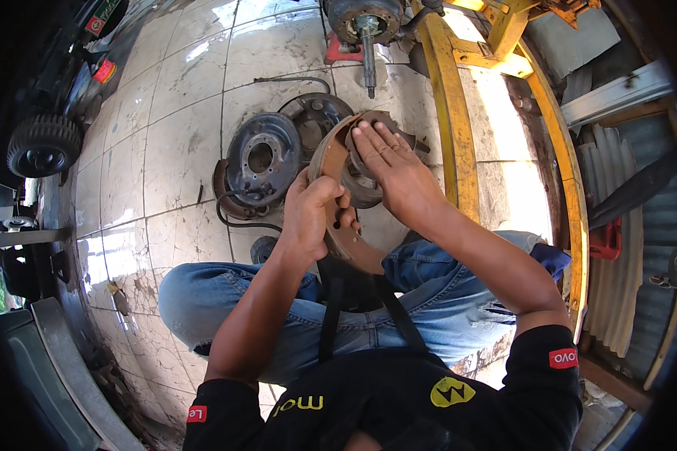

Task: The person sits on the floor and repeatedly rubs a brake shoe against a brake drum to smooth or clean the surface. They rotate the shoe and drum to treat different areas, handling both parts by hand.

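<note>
A curved, rust-brown brake shoe (334,155) is held up over my lap, its lower end close to my knees. My left hand (312,214) is closed round its left side, with the fingers curled through to the inner face. Against the shoe's upper end lies my right hand (395,161), its fingers stretched out flat and side by side. Whether anything thin is under those fingers is hidden. Just beyond my hands, a round dark backing plate (243,159) with a centre hole rests on the floor. A second round brake part (307,113) lies behind it, partly covered.
A hub with a splined shaft (368,64) hangs ahead, above a red stand (340,51). The yellow steel frame (456,124) rises on the right. A black hose (289,80) trails over the tiled floor (180,180). At the far left is a tyre (45,146).
</note>
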Tool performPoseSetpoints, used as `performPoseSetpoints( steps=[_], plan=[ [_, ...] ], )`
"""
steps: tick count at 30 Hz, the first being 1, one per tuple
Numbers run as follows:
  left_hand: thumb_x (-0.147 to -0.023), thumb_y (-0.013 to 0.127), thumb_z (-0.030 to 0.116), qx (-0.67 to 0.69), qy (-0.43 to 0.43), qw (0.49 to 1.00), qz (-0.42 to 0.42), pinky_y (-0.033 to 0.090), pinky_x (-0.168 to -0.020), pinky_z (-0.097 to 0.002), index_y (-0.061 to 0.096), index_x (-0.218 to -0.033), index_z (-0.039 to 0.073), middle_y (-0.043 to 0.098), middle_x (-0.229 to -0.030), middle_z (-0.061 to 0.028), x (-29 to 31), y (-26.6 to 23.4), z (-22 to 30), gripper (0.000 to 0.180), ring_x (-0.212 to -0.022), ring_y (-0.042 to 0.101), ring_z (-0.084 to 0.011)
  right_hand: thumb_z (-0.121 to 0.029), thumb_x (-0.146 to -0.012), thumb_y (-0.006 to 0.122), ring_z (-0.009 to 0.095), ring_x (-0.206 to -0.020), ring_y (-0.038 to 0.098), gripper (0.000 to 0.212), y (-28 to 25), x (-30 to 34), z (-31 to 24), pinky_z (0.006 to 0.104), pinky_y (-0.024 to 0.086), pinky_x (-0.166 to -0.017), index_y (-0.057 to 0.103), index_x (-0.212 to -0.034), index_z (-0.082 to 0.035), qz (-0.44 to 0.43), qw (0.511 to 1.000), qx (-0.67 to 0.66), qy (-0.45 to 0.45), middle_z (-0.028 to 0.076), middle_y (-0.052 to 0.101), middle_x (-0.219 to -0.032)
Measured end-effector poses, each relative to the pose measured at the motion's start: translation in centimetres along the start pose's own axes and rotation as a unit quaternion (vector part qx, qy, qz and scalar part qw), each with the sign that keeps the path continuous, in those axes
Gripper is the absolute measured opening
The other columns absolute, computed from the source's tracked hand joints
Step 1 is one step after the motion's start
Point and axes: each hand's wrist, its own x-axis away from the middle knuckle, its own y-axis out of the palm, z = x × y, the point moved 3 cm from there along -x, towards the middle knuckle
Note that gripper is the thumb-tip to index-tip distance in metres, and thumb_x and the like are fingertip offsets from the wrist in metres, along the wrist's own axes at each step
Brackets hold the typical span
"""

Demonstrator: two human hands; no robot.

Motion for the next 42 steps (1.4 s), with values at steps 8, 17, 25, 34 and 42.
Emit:
performPoseSetpoints(
  steps=[8,17,25,34,42],
  plan=[
    [-0.079,0.057,0.009,-0.01,0.019,1.0,0.018,0.05,-0.052,-0.0393,0.045,-0.109,-0.001,0.051,-0.073,-0.0102,-0.1,0.1,0.5,0.033,-0.049,0.051,-0.0202,0.001,-0.084,0.054,0.038,-0.14,0.037,0.073,-0.4,-0.3,-0.4,0.0467,0.033,-0.115,0.028,-0.152,-0.003,-0.005,1.0,-0.018,0.004,0.018,0.037,-0.154],
    [-0.079,0.057,0.009,-0.023,0.054,0.998,0.037,0.05,-0.051,-0.0391,0.045,-0.109,-0.003,0.052,-0.074,-0.0104,-0.3,-0.1,0.6,0.035,-0.049,0.051,-0.0202,0.004,-0.082,0.053,0.038,-0.138,0.04,0.071,-1.3,-0.6,-0.8,0.0447,0.035,-0.114,0.035,-0.15,-0.003,0.025,0.999,-0.046,0.004,0.018,0.04,-0.152],
    [-0.079,0.057,0.01,0.015,-0.011,1.0,0.004,0.05,-0.053,-0.0408,0.045,-0.106,0.0,0.051,-0.073,-0.0103,0.3,0.4,0.4,0.031,-0.049,0.051,-0.0199,0.001,-0.083,0.054,0.037,-0.138,0.042,0.066,-0.6,-1.0,0.0,0.0481,0.036,-0.113,0.04,-0.147,-0.004,0.045,0.998,0.017,-0.033,0.017,0.042,-0.15],
    [-0.081,0.056,0.01,0.036,-0.018,0.999,-0.002,0.05,-0.055,-0.0424,0.045,-0.104,0.004,0.051,-0.075,-0.0095,0.1,0.1,0.2,0.026,-0.052,0.051,-0.0197,-0.001,-0.084,0.054,0.037,-0.139,0.04,0.065,-0.7,-1.1,-0.3,0.0483,0.034,-0.114,0.04,-0.147,-0.007,0.031,0.999,-0.008,-0.013,0.015,0.042,-0.151],
    [-0.082,0.054,0.01,0.075,-0.037,0.996,-0.013,0.051,-0.057,-0.0428,0.044,-0.106,0.006,0.051,-0.076,-0.0086,-0.3,-0.5,0.0,0.026,-0.053,0.051,-0.0186,0.002,-0.081,0.054,0.035,-0.138,0.042,0.068,-1.3,-1.3,1.2,0.0471,0.037,-0.112,0.04,-0.147,-0.006,0.039,0.999,-0.013,0.007,0.015,0.043,-0.151]
  ],
)
